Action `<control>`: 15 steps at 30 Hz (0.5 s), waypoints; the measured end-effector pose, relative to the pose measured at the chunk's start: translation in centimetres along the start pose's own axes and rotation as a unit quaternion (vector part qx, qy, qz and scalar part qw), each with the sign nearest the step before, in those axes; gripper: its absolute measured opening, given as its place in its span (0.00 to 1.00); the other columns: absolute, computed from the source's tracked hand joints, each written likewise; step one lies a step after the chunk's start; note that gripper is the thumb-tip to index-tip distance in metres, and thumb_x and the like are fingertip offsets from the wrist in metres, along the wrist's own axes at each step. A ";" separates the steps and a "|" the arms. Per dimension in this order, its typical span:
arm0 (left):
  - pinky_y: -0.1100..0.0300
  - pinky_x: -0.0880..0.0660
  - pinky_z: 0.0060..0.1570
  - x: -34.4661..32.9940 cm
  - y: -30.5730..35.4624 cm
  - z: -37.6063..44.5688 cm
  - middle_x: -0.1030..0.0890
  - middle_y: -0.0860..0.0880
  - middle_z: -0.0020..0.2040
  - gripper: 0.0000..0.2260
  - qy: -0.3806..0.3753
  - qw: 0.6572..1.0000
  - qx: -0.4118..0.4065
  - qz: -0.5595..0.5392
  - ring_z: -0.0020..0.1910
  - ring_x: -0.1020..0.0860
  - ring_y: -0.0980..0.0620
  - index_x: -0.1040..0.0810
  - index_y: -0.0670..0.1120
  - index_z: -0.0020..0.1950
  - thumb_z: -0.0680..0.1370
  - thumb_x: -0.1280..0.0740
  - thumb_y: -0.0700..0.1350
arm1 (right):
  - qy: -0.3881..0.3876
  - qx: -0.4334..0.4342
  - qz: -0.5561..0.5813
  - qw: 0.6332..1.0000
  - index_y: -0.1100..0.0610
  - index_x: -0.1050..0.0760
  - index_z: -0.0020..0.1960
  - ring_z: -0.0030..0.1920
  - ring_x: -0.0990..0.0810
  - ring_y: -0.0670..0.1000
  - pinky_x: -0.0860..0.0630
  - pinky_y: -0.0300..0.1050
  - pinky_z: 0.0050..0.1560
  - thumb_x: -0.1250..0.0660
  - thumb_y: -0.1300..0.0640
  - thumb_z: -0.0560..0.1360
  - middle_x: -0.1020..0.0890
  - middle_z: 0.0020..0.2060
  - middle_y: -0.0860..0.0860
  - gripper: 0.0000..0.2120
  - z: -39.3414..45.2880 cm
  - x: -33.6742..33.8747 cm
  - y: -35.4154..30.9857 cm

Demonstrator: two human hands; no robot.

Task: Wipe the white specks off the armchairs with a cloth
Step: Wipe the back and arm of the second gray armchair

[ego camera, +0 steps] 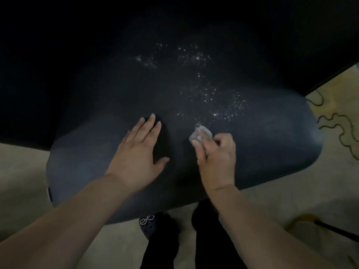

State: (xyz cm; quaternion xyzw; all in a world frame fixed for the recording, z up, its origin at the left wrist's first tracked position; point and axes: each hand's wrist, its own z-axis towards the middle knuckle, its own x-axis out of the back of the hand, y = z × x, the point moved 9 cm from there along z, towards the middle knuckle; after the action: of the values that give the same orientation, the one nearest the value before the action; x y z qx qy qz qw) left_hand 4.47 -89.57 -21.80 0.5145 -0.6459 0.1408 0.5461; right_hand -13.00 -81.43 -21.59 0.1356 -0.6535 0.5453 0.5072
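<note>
**No legible text**

Nothing can be read here. A small tag [49, 194] is sewn at the left edge of the dark armchair [272, 142], but it is too small and dim to show any lettering or brand.

bare forearms, black trousers [161, 249], dark clog [147, 224] with beaded charm

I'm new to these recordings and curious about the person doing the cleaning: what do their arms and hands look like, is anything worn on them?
Both forearms are bare all the way to the frame edge, with no sleeves showing. The left hand and right hand wear no gloves, and no rings, watch or bracelets can be seen. The lighting is dim, so finer details cannot be told.
</note>
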 end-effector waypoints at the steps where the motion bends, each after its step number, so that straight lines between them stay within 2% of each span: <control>1: 0.52 0.53 0.76 -0.1 0.2 0.5 0.59 0.57 0.78 0.40 0.005 1.000 0.002 -0.001 0.77 0.60 0.56 0.54 0.51 0.79 0.75 0.35 0.60 | 0.037 -0.032 -0.038 0.998 0.38 0.24 0.42 0.38 0.28 0.46 0.29 0.41 0.37 0.31 0.47 0.73 0.29 0.39 0.47 0.04 1.3 1.3 1.6; 3: 0.51 0.53 0.76 -0.4 0.4 1.2 0.58 0.56 0.79 0.39 0.010 1.000 0.007 0.003 0.77 0.59 0.55 0.52 0.50 0.79 0.75 0.36 0.60 | 0.096 -0.176 -0.012 0.980 0.40 0.29 0.37 0.32 0.24 0.43 0.25 0.40 0.32 0.29 0.49 0.73 0.25 0.38 0.47 0.10 2.9 4.1 6.6; 5: 0.52 0.53 0.76 -0.2 0.2 1.9 0.56 0.55 0.79 0.38 0.028 0.999 0.024 0.002 0.77 0.57 0.54 0.51 0.50 0.79 0.75 0.36 0.60 | 0.121 -0.230 0.026 0.965 0.43 0.29 0.39 0.37 0.21 0.38 0.24 0.31 0.35 0.29 0.48 0.73 0.23 0.43 0.48 0.09 3.8 4.7 8.4; 7: 0.54 0.55 0.74 0.2 0.0 2.6 0.56 0.55 0.79 0.38 0.042 0.998 0.044 -0.004 0.77 0.57 0.55 0.51 0.50 0.79 0.75 0.37 0.60 | 0.096 -0.134 -0.009 0.986 0.41 0.27 0.40 0.42 0.22 0.39 0.27 0.29 0.41 0.30 0.47 0.73 0.24 0.47 0.50 0.06 4.1 3.1 5.7; 9: 0.56 0.56 0.73 0.3 0.1 2.8 0.56 0.55 0.79 0.37 0.043 0.998 0.053 -0.005 0.77 0.57 0.55 0.51 0.50 0.79 0.76 0.37 0.59 | 0.024 0.042 -0.030 0.998 0.37 0.25 0.47 0.45 0.32 0.39 0.33 0.36 0.47 0.35 0.46 0.75 0.29 0.48 0.47 0.04 3.4 0.9 1.5; 10: 0.56 0.56 0.72 0.3 0.1 2.9 0.56 0.55 0.79 0.37 0.044 0.997 0.056 -0.004 0.77 0.58 0.55 0.51 0.50 0.79 0.76 0.37 0.59 | -0.006 0.066 -0.018 0.998 0.40 0.23 0.51 0.45 0.35 0.42 0.35 0.38 0.47 0.35 0.47 0.75 0.31 0.48 0.46 0.06 3.5 0.4 1.5; 11: 0.56 0.57 0.72 0.5 0.2 3.0 0.56 0.55 0.79 0.37 0.044 0.997 0.057 -0.002 0.77 0.58 0.55 0.51 0.50 0.79 0.76 0.37 0.59 | 0.005 0.030 -0.005 1.000 0.42 0.23 0.49 0.43 0.33 0.43 0.33 0.39 0.46 0.34 0.47 0.75 0.31 0.46 0.46 0.04 4.7 1.4 2.9; 12: 0.57 0.57 0.72 0.7 0.2 3.2 0.56 0.55 0.79 0.37 0.044 0.997 0.057 0.002 0.77 0.58 0.56 0.51 0.50 0.79 0.76 0.37 0.58 | 0.066 -0.012 -0.011 0.998 0.44 0.25 0.45 0.39 0.29 0.43 0.29 0.39 0.41 0.31 0.48 0.74 0.28 0.42 0.45 0.03 6.1 3.4 4.9; 14: 0.56 0.57 0.73 1.1 0.0 3.5 0.55 0.54 0.79 0.37 0.044 0.997 0.065 0.006 0.77 0.57 0.54 0.50 0.49 0.79 0.76 0.36 0.57 | 0.140 -0.148 -0.006 0.979 0.49 0.30 0.42 0.33 0.22 0.40 0.24 0.35 0.33 0.29 0.51 0.74 0.24 0.38 0.47 0.10 8.8 7.3 9.6; 15: 0.56 0.56 0.74 1.4 -0.2 3.7 0.54 0.53 0.79 0.37 0.046 0.997 0.069 0.007 0.77 0.56 0.53 0.49 0.48 0.79 0.76 0.35 0.56 | 0.153 -0.189 0.002 0.970 0.52 0.30 0.43 0.34 0.21 0.39 0.22 0.34 0.33 0.29 0.52 0.75 0.22 0.39 0.48 0.10 9.4 8.0 11.4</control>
State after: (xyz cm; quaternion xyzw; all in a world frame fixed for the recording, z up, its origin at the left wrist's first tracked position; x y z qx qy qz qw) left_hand 2.74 -93.13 -22.03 0.5399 -0.6121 0.2124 0.5373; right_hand -29.76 -82.25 -20.57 -0.0490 -0.6597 0.4269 0.6166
